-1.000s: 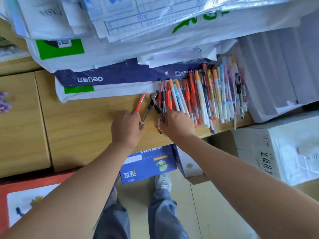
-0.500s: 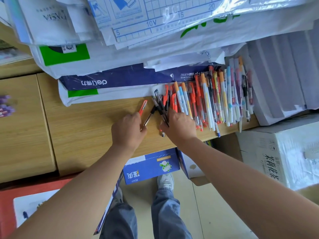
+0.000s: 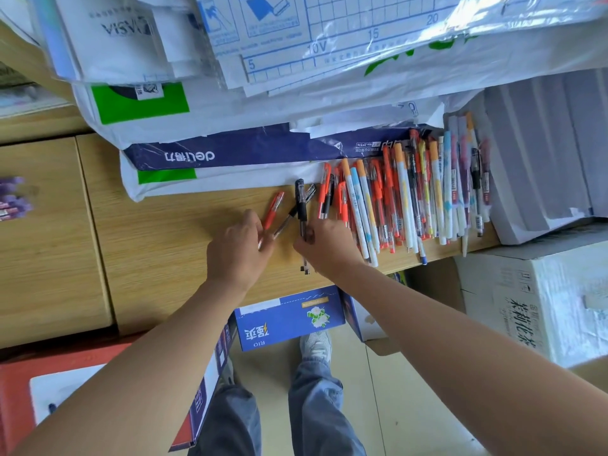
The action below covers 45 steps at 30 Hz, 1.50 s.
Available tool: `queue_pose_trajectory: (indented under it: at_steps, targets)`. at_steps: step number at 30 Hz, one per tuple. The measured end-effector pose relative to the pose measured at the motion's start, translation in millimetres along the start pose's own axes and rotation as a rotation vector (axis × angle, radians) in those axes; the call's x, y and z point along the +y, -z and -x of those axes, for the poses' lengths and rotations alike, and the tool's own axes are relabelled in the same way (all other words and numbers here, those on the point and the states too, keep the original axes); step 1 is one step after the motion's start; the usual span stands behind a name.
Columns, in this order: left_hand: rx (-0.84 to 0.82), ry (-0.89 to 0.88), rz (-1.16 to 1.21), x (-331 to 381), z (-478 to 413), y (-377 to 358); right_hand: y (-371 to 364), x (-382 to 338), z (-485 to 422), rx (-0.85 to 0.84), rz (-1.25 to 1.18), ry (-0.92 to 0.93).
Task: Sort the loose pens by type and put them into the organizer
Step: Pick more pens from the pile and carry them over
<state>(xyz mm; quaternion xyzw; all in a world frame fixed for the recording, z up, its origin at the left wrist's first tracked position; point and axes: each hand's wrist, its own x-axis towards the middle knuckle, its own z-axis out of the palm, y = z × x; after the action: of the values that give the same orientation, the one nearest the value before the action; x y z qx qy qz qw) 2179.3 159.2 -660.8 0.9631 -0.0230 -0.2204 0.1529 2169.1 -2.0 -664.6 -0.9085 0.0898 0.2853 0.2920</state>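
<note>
Pens (image 3: 411,199) heaped by the desk's (image 3: 164,241) right edge; left hand (image 3: 237,255) grips a red pen (image 3: 274,205), right hand (image 3: 329,248) a black pen (image 3: 300,199). Organizer unseen; sorting looks barely begun.

Bright, even daylight; glare on the plastic wrap (image 3: 493,24), wide-angle bending and soft blur at the edges.

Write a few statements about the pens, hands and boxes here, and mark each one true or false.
1. The right hand grips a black pen. True.
2. A red pen lies at the fingers of the left hand. True.
3. The pen pile lies on the floor. False: it lies on the wooden desk.
4. The blue box stands on the wooden desk. False: it sits below it, near the person's feet.
</note>
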Motion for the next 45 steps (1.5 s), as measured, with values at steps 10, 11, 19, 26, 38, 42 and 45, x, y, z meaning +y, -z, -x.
queue_pose_trajectory:
  at_steps: [10,11,19,26,38,42,45]
  targets:
    - [0.096,-0.057,0.041,2.0,1.5,11.1,15.7,6.5,4.9,0.283,-0.087,0.107]
    - [0.116,-0.1,0.067,8.4,1.1,11.8,24.3,13.2,7.9,0.333,-0.081,0.092]
    - [-0.017,-0.228,0.074,54.3,-9.4,-0.1,54.7,70.3,20.6,0.35,0.14,-0.121]
    - [0.049,-0.269,0.073,45.9,-16.9,-6.2,51.6,76.3,6.6,0.327,0.039,-0.088]
    - [0.111,-0.309,0.017,44.1,-21.7,-0.2,60.9,73.4,17.3,0.31,-0.143,0.023]
    - [0.099,-0.254,0.08,46.8,-22.7,-0.9,48.3,69.3,13.9,0.235,-0.06,0.043]
    - [0.087,-0.261,0.075,46.3,-22.5,-3.3,41.4,65.4,5.6,0.221,0.054,-0.011]
